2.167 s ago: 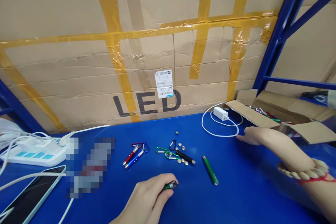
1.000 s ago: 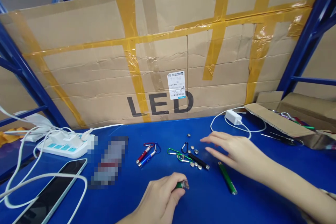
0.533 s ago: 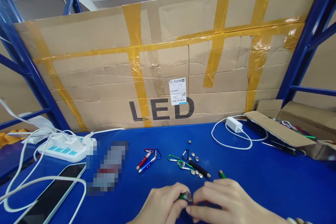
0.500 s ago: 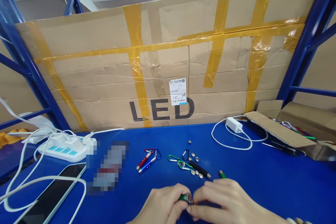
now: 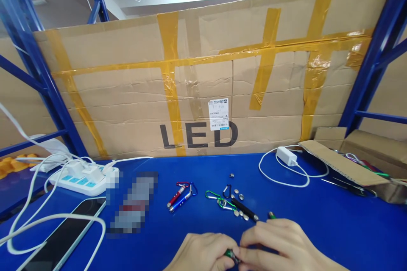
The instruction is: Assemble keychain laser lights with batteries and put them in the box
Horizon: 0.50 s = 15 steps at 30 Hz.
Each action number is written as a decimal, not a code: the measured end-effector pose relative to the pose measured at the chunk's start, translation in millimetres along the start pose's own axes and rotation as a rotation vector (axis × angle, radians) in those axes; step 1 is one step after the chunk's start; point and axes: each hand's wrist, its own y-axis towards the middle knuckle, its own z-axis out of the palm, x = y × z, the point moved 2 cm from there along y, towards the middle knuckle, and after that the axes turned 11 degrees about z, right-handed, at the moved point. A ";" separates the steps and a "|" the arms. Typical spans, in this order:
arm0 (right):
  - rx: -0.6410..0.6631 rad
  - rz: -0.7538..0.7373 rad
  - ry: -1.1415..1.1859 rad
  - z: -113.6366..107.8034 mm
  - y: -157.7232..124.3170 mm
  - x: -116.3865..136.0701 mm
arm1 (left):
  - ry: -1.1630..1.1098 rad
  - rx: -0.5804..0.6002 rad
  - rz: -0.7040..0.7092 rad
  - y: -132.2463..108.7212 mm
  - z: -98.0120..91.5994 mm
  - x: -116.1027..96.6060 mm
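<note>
In the head view, my hands are together over the near part of the blue table (image 5: 337,228), midway between its left and right edges. My left hand (image 5: 203,252) is clamped around a green tube (image 5: 229,254), little of which shows. Its long axis seems to run left to right, dipping slightly toward the near edge, with its metal end facing my right hand (image 5: 280,243). That end lies between the two sets of fingertips; my right ones meet it, but I cannot tell whether they pinch it or hold something small. The left hand has the body, the right is nearer the end. A second green tube (image 5: 271,215) pokes out just beyond my right knuckles; a black tube (image 5: 244,208) and button cells (image 5: 236,214) lie farther toward the far edge.
</note>
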 end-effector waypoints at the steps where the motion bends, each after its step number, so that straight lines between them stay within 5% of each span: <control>1: 0.002 -0.006 0.005 0.1 0.0 -0.4 | 0.004 0.001 0.001 -0.2 -0.1 -0.2; 15: 0.004 0.133 0.121 2.6 2.4 1.6 | 0.020 0.057 0.032 1.0 -0.9 -0.2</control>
